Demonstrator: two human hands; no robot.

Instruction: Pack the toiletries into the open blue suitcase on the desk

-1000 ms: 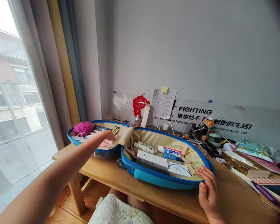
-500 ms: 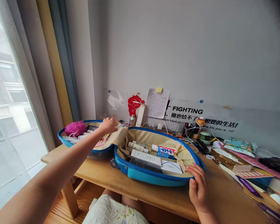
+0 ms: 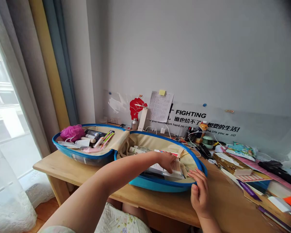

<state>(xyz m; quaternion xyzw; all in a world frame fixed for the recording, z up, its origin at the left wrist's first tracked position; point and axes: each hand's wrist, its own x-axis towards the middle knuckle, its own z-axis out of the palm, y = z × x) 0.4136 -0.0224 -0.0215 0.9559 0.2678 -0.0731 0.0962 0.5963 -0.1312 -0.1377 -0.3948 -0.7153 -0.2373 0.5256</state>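
Observation:
My left hand [image 3: 167,160] is over the right half of an open blue suitcase [image 3: 157,186], its fingers closed on a pale comb [image 3: 176,166] with its teeth showing. Under that hand and forearm lie a white box, partly hidden, a white tube [image 3: 135,150] and a toothpaste box [image 3: 169,152]. My right hand [image 3: 200,192] grips the suitcase's near right rim, fingers over the edge and thumb outside. In the left half are a pink bath puff [image 3: 72,132], several white tubes [image 3: 89,139] and slim colourful packs [image 3: 107,139].
The suitcase lies on a wooden table [image 3: 232,207] against a grey wall. To the right are a purple pen [image 3: 249,190], a wet-wipe-like pack [image 3: 241,150] and other clutter. An orange bottle [image 3: 201,131] and a green jar [image 3: 207,141] stand behind. A curtain [image 3: 60,64] hangs left.
My left hand has moved right, from above the inner edge of the suitcase's left half into the right half, with the comb. My right hand stays on the rim. The view has shifted slightly.

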